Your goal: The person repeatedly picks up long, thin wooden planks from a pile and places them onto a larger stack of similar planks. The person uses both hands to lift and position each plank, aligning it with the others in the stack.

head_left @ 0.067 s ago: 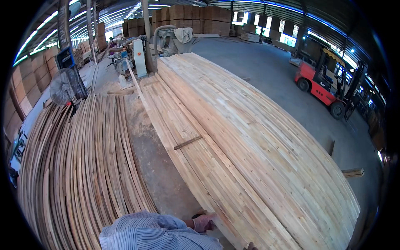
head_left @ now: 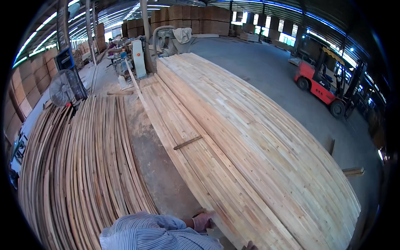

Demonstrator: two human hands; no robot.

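My left hand (head_left: 203,222), in a pinkish work glove below a blue-striped sleeve (head_left: 166,233), is closed at the left edge of a long pale wooden strip (head_left: 183,173). The strip runs away from me toward a machine at the back, along the left side of a low layer of boards (head_left: 216,179). Only the tips of my right hand (head_left: 251,246) show at the bottom edge, by the near end of the boards; the rest is out of view. A short dark stick (head_left: 188,142) lies across the low layer.
To the right rises a tall stack of jointed boards (head_left: 266,146). Many loose strips (head_left: 87,166) lie on the left. Farther off are a fan (head_left: 63,88), a white machine cabinet (head_left: 138,58), a person (head_left: 111,45) and a red forklift (head_left: 323,85).
Both hands stay at nearly the same places, with only a slight shift of the left hand's fingers. The view has barely moved.
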